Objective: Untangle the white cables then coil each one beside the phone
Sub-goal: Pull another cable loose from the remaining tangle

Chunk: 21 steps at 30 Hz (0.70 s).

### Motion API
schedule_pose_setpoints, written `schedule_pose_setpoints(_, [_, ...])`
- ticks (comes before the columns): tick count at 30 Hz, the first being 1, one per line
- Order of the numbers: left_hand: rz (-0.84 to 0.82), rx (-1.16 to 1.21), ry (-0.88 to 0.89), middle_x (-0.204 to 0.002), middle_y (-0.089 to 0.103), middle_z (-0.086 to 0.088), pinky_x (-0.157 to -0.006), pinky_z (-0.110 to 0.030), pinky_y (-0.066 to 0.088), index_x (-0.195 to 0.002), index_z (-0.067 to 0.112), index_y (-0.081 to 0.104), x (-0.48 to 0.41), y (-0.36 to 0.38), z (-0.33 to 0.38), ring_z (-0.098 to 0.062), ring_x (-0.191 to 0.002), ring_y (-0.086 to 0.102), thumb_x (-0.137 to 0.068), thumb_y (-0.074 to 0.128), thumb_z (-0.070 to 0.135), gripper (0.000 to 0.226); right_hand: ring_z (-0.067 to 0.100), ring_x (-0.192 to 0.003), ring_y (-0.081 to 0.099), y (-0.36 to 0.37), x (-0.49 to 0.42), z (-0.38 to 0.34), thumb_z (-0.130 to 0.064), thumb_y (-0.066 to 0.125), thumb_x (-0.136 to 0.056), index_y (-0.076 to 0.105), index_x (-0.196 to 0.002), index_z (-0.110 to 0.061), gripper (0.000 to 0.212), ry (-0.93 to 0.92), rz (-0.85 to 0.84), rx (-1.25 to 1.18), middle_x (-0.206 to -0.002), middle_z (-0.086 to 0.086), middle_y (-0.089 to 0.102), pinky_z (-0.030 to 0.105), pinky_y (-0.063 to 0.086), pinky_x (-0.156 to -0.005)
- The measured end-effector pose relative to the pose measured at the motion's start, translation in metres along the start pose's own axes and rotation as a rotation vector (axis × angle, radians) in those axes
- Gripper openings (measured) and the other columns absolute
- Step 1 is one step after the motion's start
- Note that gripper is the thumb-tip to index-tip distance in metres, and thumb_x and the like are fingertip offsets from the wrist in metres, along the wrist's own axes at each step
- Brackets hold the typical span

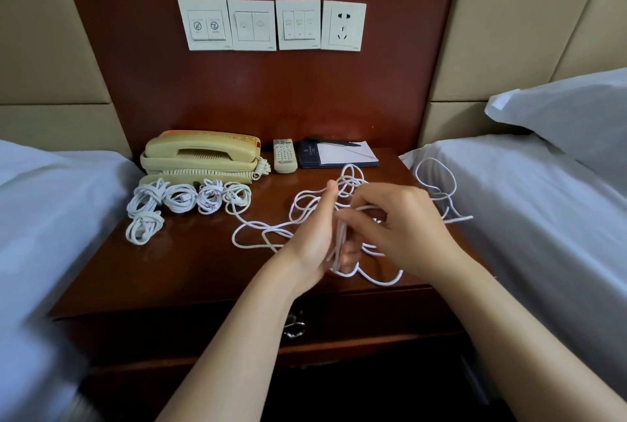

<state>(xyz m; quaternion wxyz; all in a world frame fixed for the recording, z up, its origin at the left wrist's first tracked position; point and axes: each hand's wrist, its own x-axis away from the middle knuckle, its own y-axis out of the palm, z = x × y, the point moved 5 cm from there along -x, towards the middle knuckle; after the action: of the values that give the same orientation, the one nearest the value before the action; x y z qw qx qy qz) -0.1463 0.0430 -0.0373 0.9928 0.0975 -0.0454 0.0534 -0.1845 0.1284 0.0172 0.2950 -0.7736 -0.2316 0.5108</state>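
Note:
A cream phone (200, 157) stands at the back left of the wooden nightstand (190, 265). Several coiled white cables (176, 199) lie in front of it, one more coil (144, 228) nearer the left edge. A loose white cable (258, 235) trails from the rightmost coil across the top to my hands. My left hand (317, 231) stands upright with loops of that cable wound around its fingers. My right hand (393, 221) pinches a strand of it just right of the left hand. More loose loops (436, 181) spill onto the right bed.
A remote control (284, 155) and a notepad with a pen (339, 153) lie behind the cables. Beds with white sheets flank the nightstand, a pillow (563, 109) on the right one. Wall switches and a socket (343, 26) sit above. A drawer handle (294, 326) shows below.

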Motion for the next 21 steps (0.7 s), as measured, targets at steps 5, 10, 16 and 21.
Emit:
schedule_pose_setpoints(5, [-0.097, 0.043, -0.037, -0.041, 0.027, 0.003, -0.041, -0.021, 0.022, -0.056, 0.011, 0.037, 0.007, 0.009, 0.0, -0.008, -0.035, 0.026, -0.093, 0.009, 0.064, 0.071, 0.005, -0.052, 0.04, 0.005, -0.003, 0.028, -0.037, 0.057, -0.088, 0.054, -0.064, -0.025, 0.027, 0.164, -0.045, -0.23, -0.052, -0.011, 0.046, 0.028, 0.034, -0.053])
schedule_pose_setpoints(10, [-0.126, 0.181, 0.022, -0.04, 0.024, 0.003, -0.038, -0.019, 0.025, -0.051, 0.012, 0.039, 0.013, 0.012, 0.003, -0.007, -0.035, 0.023, -0.098, 0.016, 0.054, 0.067, 0.007, -0.052, 0.03, 0.013, -0.002, 0.048, -0.034, 0.051, -0.095, 0.043, -0.057, -0.021, 0.041, 0.221, -0.094, -0.258, -0.051, -0.009, 0.035, 0.03, 0.028, -0.053])
schedule_pose_setpoints(16, [-0.058, 0.462, 0.123, -0.039, 0.026, 0.006, -0.034, -0.017, 0.028, -0.049, 0.013, 0.043, 0.018, 0.003, 0.013, -0.005, -0.032, 0.025, -0.1, 0.019, 0.047, 0.066, 0.015, -0.051, 0.042, 0.028, 0.015, 0.056, -0.032, 0.046, -0.097, 0.042, -0.052, -0.012, 0.049, 0.37, -0.373, -0.04, -0.05, -0.003, 0.043, 0.032, 0.036, -0.058])
schedule_pose_setpoints(21, [0.036, 0.695, 0.176, -0.042, 0.028, 0.005, -0.034, -0.018, 0.027, -0.052, 0.012, 0.045, 0.015, -0.006, 0.016, -0.006, -0.032, 0.027, -0.099, 0.021, 0.048, 0.063, 0.022, -0.068, 0.052, 0.021, 0.021, 0.03, -0.043, 0.037, -0.098, 0.037, -0.058, -0.018, 0.048, 0.346, -0.448, 0.303, -0.063, -0.004, 0.047, 0.031, 0.033, -0.058])
